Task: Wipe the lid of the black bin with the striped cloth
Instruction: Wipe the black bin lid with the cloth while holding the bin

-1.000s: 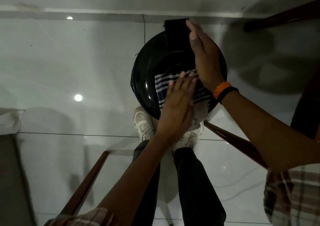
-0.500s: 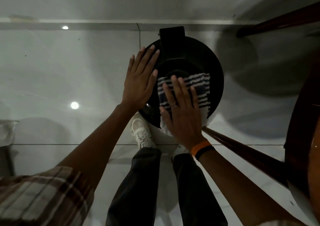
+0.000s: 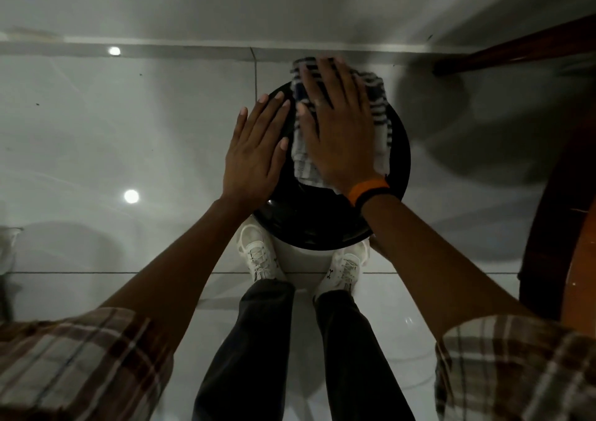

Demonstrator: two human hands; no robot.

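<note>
The black bin's round glossy lid (image 3: 322, 224) is straight below me, just past my white shoes. The striped cloth (image 3: 380, 111), white with dark stripes, is spread over the lid's far half and reaches past its back hinge. My right hand (image 3: 338, 130), with an orange and a black band at the wrist, lies flat on the cloth and presses it onto the lid. My left hand (image 3: 254, 156) rests flat on the lid's left edge, fingers apart, holding nothing.
Glossy white floor tiles surround the bin, and the wall's base runs close behind it. A curved dark wooden furniture edge (image 3: 554, 227) stands at the right. A wooden bar (image 3: 516, 46) crosses the upper right. A pale object (image 3: 6, 246) sits at the left edge.
My right hand has pushed the cloth away from me, from the lid's middle to its far edge over the hinge. My left hand has stayed on the lid's left edge.
</note>
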